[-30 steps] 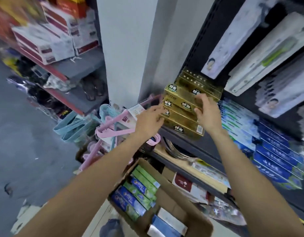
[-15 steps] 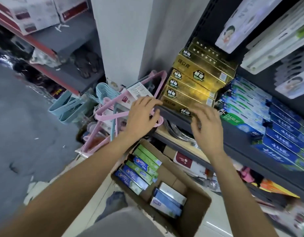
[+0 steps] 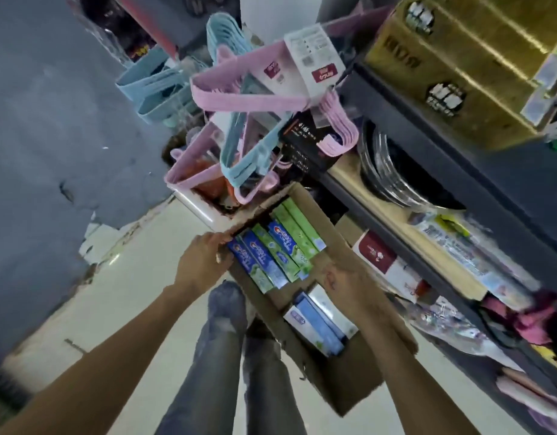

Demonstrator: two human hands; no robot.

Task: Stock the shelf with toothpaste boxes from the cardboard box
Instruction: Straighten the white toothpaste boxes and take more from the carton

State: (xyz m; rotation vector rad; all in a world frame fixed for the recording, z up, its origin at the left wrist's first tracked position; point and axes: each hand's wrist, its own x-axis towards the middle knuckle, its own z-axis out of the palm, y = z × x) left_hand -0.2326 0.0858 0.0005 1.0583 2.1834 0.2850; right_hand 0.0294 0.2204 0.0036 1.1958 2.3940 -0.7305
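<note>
Head view looks steeply down at the cardboard box (image 3: 330,246) on the floor beside the dark shelf (image 3: 477,171), where gold toothpaste boxes (image 3: 452,67) are already stacked at upper right. Inside the carton, blue and green toothpaste boxes (image 3: 270,249) lie side by side at the far end, and a few pale blue ones (image 3: 318,324) sit apart at the near end. The left hand (image 3: 205,262) grips the carton's left rim, fingers curled over the edge just beside the blue packs. The right hand (image 3: 346,281) reaches down into the middle of the carton; whether it is flat or closing on anything I cannot tell. These packs are probably light, stiff along their length but crushable at the faces, with glossy printed card that may slip. A grasp across the long sides, near the middle, several pressed together, looks soundest. Pink and blue hangers (image 3: 249,98) hang just beyond the carton.
</note>
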